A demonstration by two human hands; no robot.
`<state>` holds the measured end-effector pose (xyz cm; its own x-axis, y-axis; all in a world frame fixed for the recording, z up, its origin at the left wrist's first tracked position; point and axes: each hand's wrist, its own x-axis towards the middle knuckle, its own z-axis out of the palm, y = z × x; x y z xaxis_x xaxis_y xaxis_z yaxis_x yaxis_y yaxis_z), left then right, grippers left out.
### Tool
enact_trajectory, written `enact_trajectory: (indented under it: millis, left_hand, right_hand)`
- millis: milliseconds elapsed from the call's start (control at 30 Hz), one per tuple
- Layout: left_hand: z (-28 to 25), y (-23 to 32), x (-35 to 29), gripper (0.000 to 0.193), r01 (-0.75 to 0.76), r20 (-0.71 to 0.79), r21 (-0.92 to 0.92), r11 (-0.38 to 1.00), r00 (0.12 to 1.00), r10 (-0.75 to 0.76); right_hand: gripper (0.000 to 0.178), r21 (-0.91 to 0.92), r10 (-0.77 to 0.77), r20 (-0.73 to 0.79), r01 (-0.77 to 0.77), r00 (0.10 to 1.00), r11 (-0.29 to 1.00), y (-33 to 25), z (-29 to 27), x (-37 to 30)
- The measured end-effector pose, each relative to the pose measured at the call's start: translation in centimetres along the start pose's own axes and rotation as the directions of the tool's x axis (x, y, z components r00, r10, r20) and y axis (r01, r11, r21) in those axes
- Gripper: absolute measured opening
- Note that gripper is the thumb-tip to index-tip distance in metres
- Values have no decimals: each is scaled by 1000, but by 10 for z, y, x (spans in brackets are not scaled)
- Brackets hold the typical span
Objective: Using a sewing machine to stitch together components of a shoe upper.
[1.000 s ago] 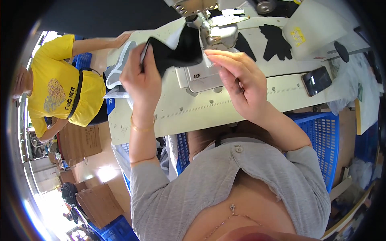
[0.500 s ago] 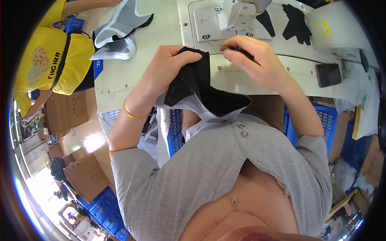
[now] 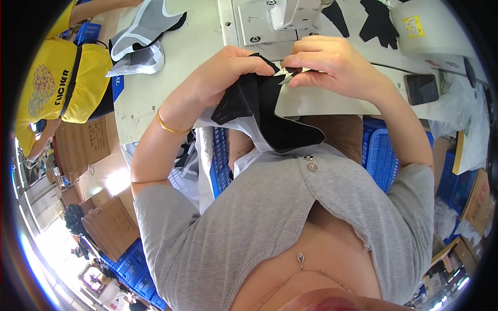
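My left hand point(image 3: 233, 72) pinches the upper edge of a sewn fabric piece point(image 3: 288, 133), black on its upper face with a grey and white outer side. The piece hangs over the table's front edge, its curved lower end close to my shirt. In my closed right hand point(image 3: 332, 67) is a pair of small thread snips point(image 3: 285, 79). Their pointed metal blades show beside the fabric's upper edge, near my left fingertips. Most of the snips' handle is hidden by my fingers. Whether the blades touch the fabric or a thread, I cannot tell.
Beyond my hands stands a sewing machine point(image 3: 254, 23) on the pale table. Grey and white fabric pieces point(image 3: 137, 39) lie at left, a black glove-shaped piece point(image 3: 378, 26) and a phone point(image 3: 421, 89) at right. Blue baskets point(image 3: 381, 158) sit below. A person in yellow point(image 3: 85, 85) works at far left.
My right hand has come closer to my left, bringing the snips' blades up to the fabric's edge. My left hand keeps its grip. The whole view has shifted slightly.
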<state>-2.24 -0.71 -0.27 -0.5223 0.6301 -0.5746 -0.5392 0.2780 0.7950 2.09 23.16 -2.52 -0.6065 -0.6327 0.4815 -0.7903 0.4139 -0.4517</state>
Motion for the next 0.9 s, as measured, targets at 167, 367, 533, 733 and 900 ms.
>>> enact_trajectory:
  millis: [167, 367, 533, 733, 900]
  left_hand:
    - [4, 1, 4, 20, -54, -30, -41, 998, 998, 53]
    - [-1, -2, 6, 19, -264, -221, -158, 952, 949, 226]
    - [6, -4, 8, 18, -297, -242, -152, 943, 936, 256]
    - [8, -6, 8, 25, -516, -369, 291, 806, 717, 592]
    - [30, -29, -13, 27, -479, -377, 688, 545, 406, 833]
  right_hand:
    - [25, 129, 129, -199, -105, 972, 986, 0, 2, -7]
    - [21, 82, 105, -318, -83, 942, 993, -12, 26, -19]
    - [23, 285, 359, -383, -261, 851, 922, -14, 32, -15]
    - [16, 673, 694, -183, -426, 696, 605, -32, 50, 4]
    - [18, 806, 785, -162, -378, 599, 455, -19, 43, 9]
